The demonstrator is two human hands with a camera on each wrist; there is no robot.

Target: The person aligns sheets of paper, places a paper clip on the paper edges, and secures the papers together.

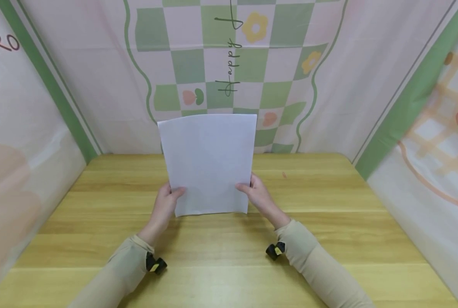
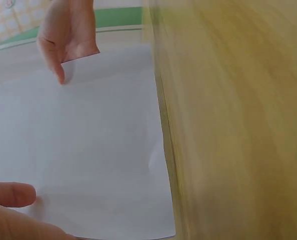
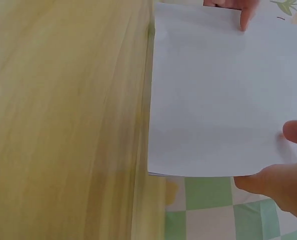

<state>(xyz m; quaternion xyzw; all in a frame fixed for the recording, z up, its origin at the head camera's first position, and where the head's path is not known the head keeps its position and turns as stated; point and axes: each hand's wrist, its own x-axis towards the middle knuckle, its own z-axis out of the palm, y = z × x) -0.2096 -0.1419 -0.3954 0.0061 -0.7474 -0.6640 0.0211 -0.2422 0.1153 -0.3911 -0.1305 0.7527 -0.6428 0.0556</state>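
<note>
Found white paper (image 1: 209, 162) pinched at lower side edges by left hand (image 1: 165, 206) and right hand (image 1: 261, 197); judged light, bendable and easily creased, best held there without squeezing inward.

Hands (image 1: 164, 203) (image 1: 260, 196) hold wht paper (image 1: 209, 160) (by both sides), tbl (image 1: 221, 261) below.

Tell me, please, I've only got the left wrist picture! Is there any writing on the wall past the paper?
Observer: Yes. Past the paper, the word "Happy" runs sideways on a checked cloth.
Operator: Ooh! The paper's top is cut off for me. Is anything holding it up there?
Observer: No, the head view shows nothing holding the top edge.
Operator: And what colour are the person's sleeves?
Observer: Both are beige.
</note>
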